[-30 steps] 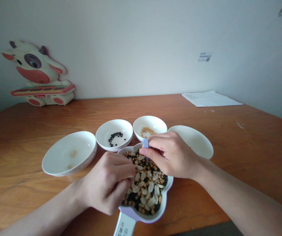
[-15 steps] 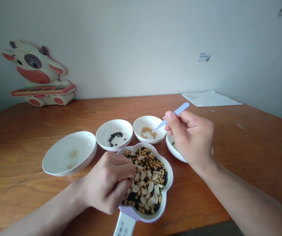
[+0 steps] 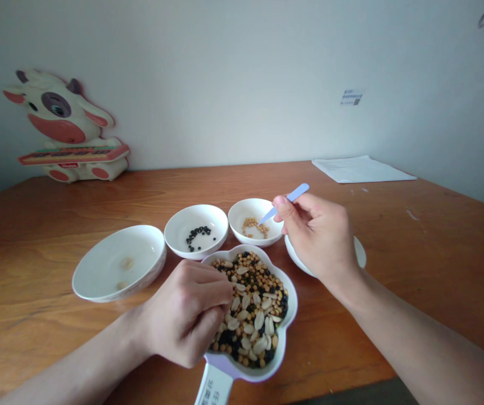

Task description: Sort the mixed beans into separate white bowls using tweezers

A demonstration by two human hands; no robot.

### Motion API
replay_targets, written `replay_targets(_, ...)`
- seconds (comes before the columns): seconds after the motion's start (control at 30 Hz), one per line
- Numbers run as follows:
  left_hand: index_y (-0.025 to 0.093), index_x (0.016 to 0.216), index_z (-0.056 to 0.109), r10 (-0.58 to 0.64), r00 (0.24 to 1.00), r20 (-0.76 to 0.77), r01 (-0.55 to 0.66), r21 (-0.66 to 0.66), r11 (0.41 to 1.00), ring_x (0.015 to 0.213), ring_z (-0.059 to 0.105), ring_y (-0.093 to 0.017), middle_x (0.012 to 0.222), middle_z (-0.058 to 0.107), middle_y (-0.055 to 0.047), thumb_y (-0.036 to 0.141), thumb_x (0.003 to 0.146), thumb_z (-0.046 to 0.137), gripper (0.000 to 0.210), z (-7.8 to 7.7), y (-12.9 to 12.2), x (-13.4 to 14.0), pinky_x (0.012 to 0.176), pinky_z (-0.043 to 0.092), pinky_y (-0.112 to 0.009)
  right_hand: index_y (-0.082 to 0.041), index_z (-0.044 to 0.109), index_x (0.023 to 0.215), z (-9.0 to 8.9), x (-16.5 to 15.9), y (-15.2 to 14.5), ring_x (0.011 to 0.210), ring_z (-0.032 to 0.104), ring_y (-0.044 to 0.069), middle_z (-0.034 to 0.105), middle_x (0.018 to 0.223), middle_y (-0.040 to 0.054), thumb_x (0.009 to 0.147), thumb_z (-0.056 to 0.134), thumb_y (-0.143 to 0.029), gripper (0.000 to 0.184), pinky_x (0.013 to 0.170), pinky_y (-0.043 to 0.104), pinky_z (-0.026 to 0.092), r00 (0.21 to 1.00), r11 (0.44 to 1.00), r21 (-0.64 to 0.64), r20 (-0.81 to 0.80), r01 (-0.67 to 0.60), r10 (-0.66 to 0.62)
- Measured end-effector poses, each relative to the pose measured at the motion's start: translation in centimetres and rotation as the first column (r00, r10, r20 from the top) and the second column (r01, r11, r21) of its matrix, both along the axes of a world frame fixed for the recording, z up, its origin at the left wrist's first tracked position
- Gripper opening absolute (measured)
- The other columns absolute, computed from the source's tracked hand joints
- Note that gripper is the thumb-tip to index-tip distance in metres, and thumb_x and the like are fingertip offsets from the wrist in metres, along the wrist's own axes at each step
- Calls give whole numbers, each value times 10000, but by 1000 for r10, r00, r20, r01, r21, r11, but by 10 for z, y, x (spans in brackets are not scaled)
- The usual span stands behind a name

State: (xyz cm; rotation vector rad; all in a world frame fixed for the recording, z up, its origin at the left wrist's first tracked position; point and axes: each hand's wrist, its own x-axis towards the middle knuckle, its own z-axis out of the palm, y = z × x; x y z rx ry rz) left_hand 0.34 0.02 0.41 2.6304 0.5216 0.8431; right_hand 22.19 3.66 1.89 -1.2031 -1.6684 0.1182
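Pinched in the right fingers (image 3: 286,207), blue tweezers (image 3: 298,192) point down at the soybeans (image 3: 249,222) in a white bowl (image 3: 262,242) just beyond them. The left fingers (image 3: 213,295) curl over the left edge of a flower-shaped dish (image 3: 290,306) of peanuts (image 3: 259,320) and beans (image 3: 262,281), their grip hidden. Below both spreads the wood-grained brown table (image 3: 414,270). Far beyond the left fingers stands a cow-shaped toy keyboard (image 3: 62,129); beyond the right, papers (image 3: 362,170) lie before a pale wall (image 3: 225,84).

Bowls (image 3: 102,264), tray (image 3: 292,298), papers (image 3: 362,170) on table (image 3: 427,253)
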Motion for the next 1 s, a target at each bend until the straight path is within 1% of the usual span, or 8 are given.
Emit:
replay_targets(0.1, 195, 635, 346, -2, 1000, 4, 2, -11, 1000, 502, 366, -135, 545, 456, 7, 59, 809, 332, 221, 0, 0, 0, 494, 296, -292, -145, 641, 680, 2, -1, -3, 477, 525, 108, 591, 533, 5, 941, 542, -396, 375, 487, 243, 329, 998, 998, 12, 4, -55, 55)
replay_targets(0.2, 195, 639, 347, 1, 1000, 12, -1, -10, 1000, 505, 365, -134, 547, 453, 9, 63, 816, 338, 220, -1, -1, 0, 493, 291, -291, -142, 638, 682, 4, -4, -6, 480, 490, 98, 566, 533, -5, 932, 558, -358, 340, 497, 240, 316, 981, 982, 17, 52, -187, 186)
replay_targets(0.33, 191, 640, 359, 10, 1000, 2, -10, -5, 1000, 509, 356, -130, 552, 450, 13, 63, 820, 338, 222, -1, -1, 0, 500, 290, -290, -142, 600, 630, 5, -7, -10, 480, 415, 81, 498, 515, -27, 903, 577, -262, 299, 500, 236, 281, 914, 937, -35, 212, -348, 347)
replay_targets(0.43, 189, 635, 361, 22, 1000, -17, -22, -3, 1000, 509, 344, -128, 556, 442, 14, 73, 824, 337, 223, -2, -1, -1, 502, 287, -291, -150, 509, 571, 3, -8, -10, 487, 355, 72, 435, 516, -42, 890, 583, -235, 338, 506, 238, 254, 859, 907, -108, 294, -407, 420)
replay_targets(0.6, 189, 630, 350, 31, 999, -26, -31, 0, 1000, 512, 341, -128, 556, 437, 15, 74, 827, 336, 228, -1, -1, -1, 501, 286, -291, -167, 360, 556, 0, -9, -9, 494, 295, 65, 357, 512, -61, 868, 607, -231, 403, 517, 237, 229, 846, 905, -129, 323, -406, 425)
replay_targets(0.7, 189, 629, 346, 34, 999, -22, -34, 3, 999, 512, 346, -127, 554, 440, 15, 72, 824, 334, 227, -1, -1, 0, 503, 287, -292, -167, 357, 558, 0, -9, -8, 497, 296, 67, 363, 513, -58, 867, 603, -241, 402, 521, 243, 225, 840, 908, -164, 345, -385, 419)
replay_targets(0.8, 189, 631, 344, 30, 999, -17, -30, -1, 1000, 511, 346, -127, 553, 436, 17, 71, 819, 334, 222, -2, 0, -1, 502, 287, -292, -162, 382, 543, 0, -9, -7, 514, 321, 77, 397, 516, -44, 869, 589, -247, 395, 538, 254, 232, 820, 915, -201, 407, -350, 403)
replay_targets(1.0, 193, 635, 329, 27, 1000, -9, -28, -8, 1000, 507, 335, -128, 548, 416, 21, 72, 816, 332, 218, -3, -1, -1, 495, 279, -289, -158, 386, 499, 2, -7, -9, 477, 280, 78, 366, 463, -43, 845, 590, -262, 416, 515, 268, 203, 818, 941, -185, 466, -283, 338)
